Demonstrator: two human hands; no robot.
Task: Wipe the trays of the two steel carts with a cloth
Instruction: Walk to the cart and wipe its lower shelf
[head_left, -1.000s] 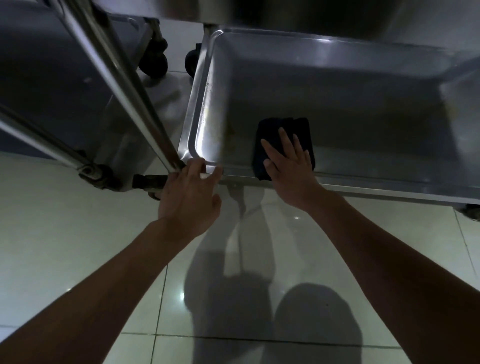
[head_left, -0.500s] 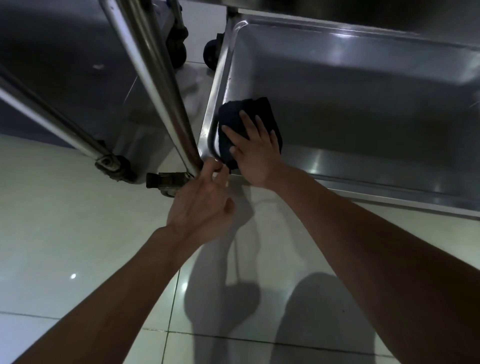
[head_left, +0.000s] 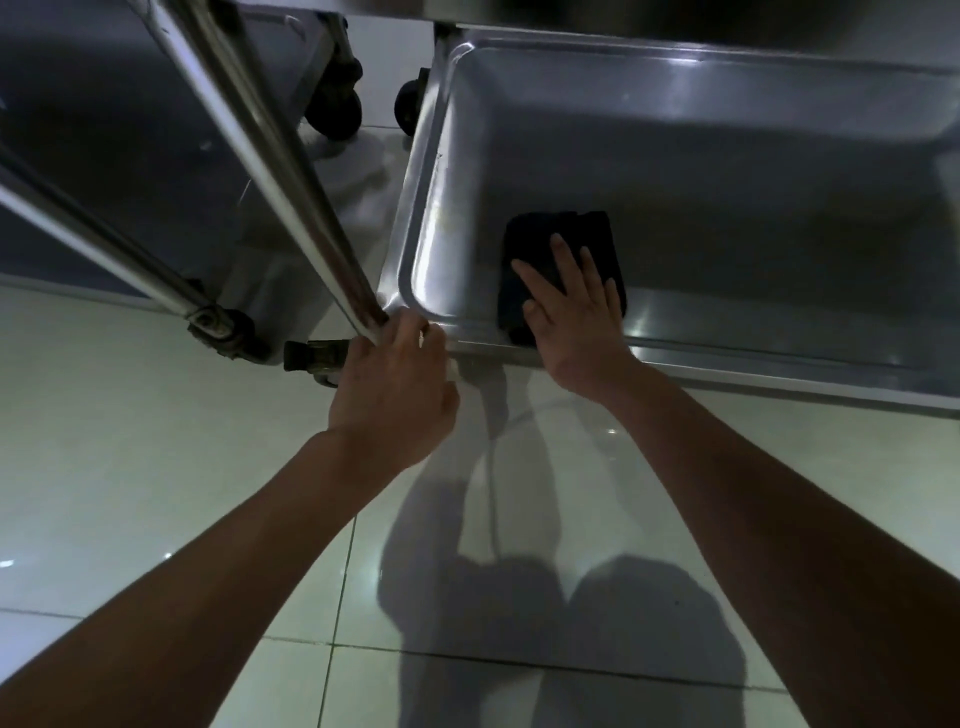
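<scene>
Plainly dark cloth (folded flat)

Low steel tray on the cart – a folded dark cloth lies flat on its bottom, close to the near edge and toward the near-left corner. The cart rolls on a pale tiled floor – black casters by the tray's far-left corner.

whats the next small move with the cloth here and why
Probably slide the dark cloth rightward along the tray floor: the right hand presses it flat near the left end, and most of the floor lies to its right.
</scene>
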